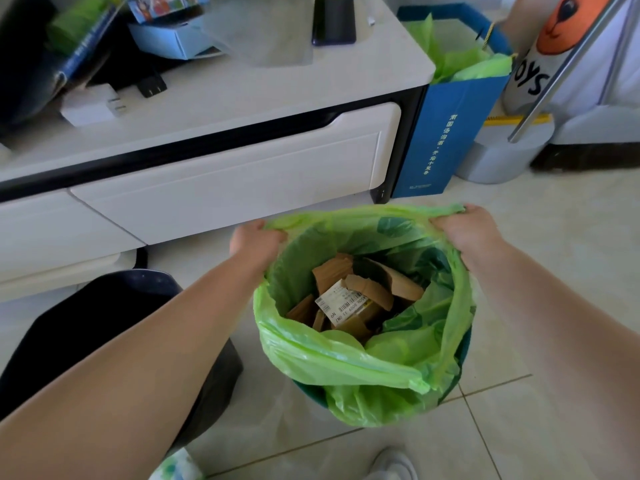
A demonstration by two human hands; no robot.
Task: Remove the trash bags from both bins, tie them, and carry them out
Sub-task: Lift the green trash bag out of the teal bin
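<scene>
Bare forearms reach down from the camera to a thin green plastic trash bag (363, 355) lining a round teal bin (311, 396) on the tiled floor. Left hand (256, 242) and right hand (464, 230) are each closed on the bag's far rim, pinching gathered plastic, with the mouth stretched open between them. Torn brown cardboard pieces (356, 292) lie inside. Lifting by the far edge alone could tear the film or snag it on the bin; the near rim seems draped over the lip. A dark second bin (104, 327) stands just left.
</scene>
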